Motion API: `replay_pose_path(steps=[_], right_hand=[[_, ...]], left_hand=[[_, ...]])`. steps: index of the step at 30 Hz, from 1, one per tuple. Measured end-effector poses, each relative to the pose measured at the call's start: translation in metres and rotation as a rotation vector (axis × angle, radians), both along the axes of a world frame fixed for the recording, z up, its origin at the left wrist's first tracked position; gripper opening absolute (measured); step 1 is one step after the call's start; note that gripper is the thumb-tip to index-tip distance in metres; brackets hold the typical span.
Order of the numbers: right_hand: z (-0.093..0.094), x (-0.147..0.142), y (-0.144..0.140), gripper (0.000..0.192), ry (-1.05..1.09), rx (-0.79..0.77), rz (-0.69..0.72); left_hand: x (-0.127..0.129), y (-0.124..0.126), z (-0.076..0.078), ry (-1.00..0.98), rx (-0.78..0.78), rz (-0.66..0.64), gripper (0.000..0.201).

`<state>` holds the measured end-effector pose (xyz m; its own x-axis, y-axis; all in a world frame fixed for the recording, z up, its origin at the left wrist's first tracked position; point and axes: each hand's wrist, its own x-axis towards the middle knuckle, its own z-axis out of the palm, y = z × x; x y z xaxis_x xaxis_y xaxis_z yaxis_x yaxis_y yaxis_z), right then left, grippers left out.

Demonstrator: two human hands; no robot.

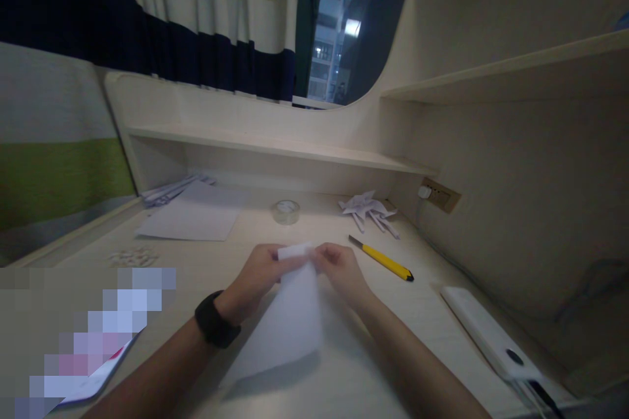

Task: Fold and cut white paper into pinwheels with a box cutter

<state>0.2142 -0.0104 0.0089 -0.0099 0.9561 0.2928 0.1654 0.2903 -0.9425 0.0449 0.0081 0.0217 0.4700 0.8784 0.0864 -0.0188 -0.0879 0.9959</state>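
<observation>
A white sheet of paper [295, 314] is lifted off the desk [373, 366] in front of me, its far end folded over. My left hand [258, 272], with a black band on the wrist, pinches the paper's far left corner. My right hand [341, 268] pinches the far right corner. Both hands meet at the folded top edge. The paper's near end hangs loose above the desk and casts a shadow.
A yellow utility knife [383, 258] lies right of my hands. Folded paper pieces [369, 209], a tape roll [285, 211], a flat sheet [194, 219], small scraps [132, 255] and a white power bank [486, 334] lie around. A shelf [275, 147] runs along the back.
</observation>
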Motion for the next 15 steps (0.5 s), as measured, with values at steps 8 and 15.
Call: replay_pose_path(steps=[8, 15], right_hand=[[-0.0037, -0.0004, 0.0012, 0.046, -0.009, -0.153, 0.071], [-0.0023, 0.0, -0.0014, 0.044, -0.069, -0.183, 0.077]], left_hand=[[-0.0003, 0.0063, -0.0014, -0.014, -0.017, 0.116, 0.032], [-0.001, 0.007, -0.0032, -0.069, -0.059, 0.122, 0.029]])
